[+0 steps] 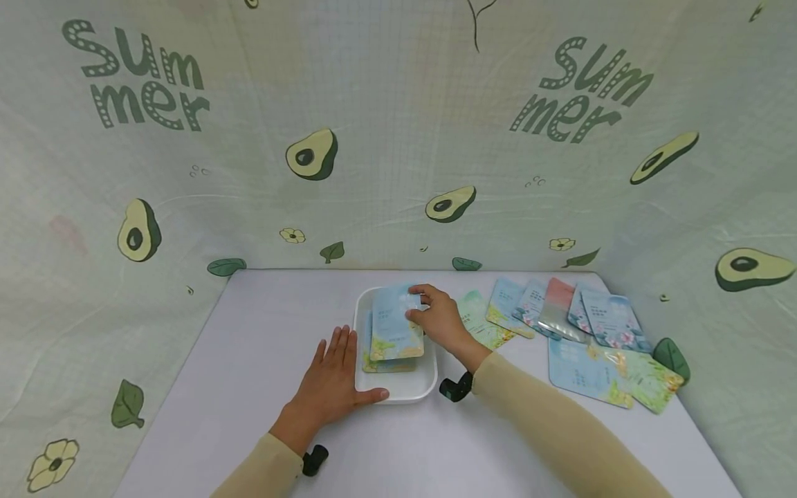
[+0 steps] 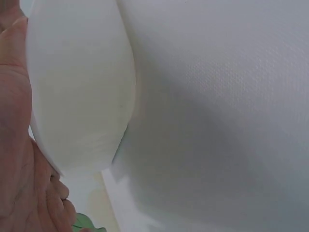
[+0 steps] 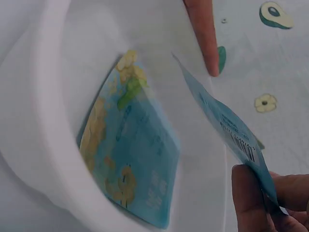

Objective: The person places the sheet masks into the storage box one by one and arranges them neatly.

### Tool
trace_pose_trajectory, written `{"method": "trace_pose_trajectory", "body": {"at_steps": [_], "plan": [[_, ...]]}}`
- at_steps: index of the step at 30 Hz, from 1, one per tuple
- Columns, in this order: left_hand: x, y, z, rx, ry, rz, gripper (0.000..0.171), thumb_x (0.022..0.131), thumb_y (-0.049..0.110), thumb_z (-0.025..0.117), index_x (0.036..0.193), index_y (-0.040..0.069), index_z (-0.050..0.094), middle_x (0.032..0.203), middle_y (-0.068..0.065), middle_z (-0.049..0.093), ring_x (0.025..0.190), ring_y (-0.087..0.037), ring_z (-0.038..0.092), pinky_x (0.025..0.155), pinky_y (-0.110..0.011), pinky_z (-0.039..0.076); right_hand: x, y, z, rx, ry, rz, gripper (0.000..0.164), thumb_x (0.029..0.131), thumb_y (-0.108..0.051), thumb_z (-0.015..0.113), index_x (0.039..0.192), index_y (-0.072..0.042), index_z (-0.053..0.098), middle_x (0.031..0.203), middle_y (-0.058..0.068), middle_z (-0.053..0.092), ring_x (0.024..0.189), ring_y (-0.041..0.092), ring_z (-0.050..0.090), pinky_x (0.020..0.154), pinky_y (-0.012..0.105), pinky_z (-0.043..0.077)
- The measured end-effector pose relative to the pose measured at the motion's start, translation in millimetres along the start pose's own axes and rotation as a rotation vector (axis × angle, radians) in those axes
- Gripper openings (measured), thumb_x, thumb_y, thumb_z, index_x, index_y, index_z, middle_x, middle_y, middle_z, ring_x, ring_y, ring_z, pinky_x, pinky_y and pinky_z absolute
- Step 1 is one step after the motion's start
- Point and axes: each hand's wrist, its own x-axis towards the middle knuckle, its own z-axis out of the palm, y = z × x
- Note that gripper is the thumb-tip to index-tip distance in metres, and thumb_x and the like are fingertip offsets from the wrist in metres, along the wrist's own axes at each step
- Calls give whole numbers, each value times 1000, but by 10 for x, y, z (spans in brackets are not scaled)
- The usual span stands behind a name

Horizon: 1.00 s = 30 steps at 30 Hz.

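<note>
Above a white tray [image 1: 398, 395], my right hand [image 1: 441, 317] pinches a flat blue packet [image 1: 394, 328] by its right edge, thumb on one face and fingers on the other. In the right wrist view the held packet [image 3: 217, 118] is seen nearly edge-on, with a barcode on its back. Below it another blue packet [image 3: 140, 140] with yellow flowers lies inside the tray. My left hand [image 1: 333, 377] rests against the tray's left side, fingers straight and thumb at the front rim. The left wrist view shows the tray's outer wall [image 2: 82, 87] against the palm.
Right of the tray a green packet [image 1: 476, 318] and several blue ones [image 1: 507, 304] overlap on the white table [image 1: 249, 387]. A pink and silver packet [image 1: 558, 311] lies among them. Nearer the right edge are another blue packet [image 1: 585, 373] and a green packet [image 1: 650, 377].
</note>
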Motion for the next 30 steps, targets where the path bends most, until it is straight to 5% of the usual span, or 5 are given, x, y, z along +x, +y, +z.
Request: {"method": "trace_pose_trajectory", "body": {"at_steps": [11, 21, 30], "plan": [[-1, -7, 1, 14, -7, 6, 133, 83, 93, 52, 166, -6, 17, 174, -24, 16, 164, -39, 12, 131, -60, 17, 40, 39, 327, -80, -1, 24, 43, 97, -13, 76, 138, -12, 66, 137, 22, 67, 127, 39, 64, 95, 53, 59], [-6, -2, 4, 1, -9, -3, 133, 84, 92, 54, 166, -6, 17, 175, -23, 16, 164, -39, 12, 131, -60, 18, 72, 34, 309, -153, -128, 2, 46, 100, -12, 71, 145, -11, 61, 140, 22, 67, 131, 37, 64, 105, 53, 57], [-15, -5, 5, -10, -9, 2, 133, 83, 92, 53, 166, -5, 17, 175, -23, 15, 164, -39, 11, 131, -60, 18, 90, 42, 313, -309, -96, -30, 52, 92, -9, 80, 141, -9, 64, 110, 15, 74, 94, 24, 69, 83, 43, 61]]}}
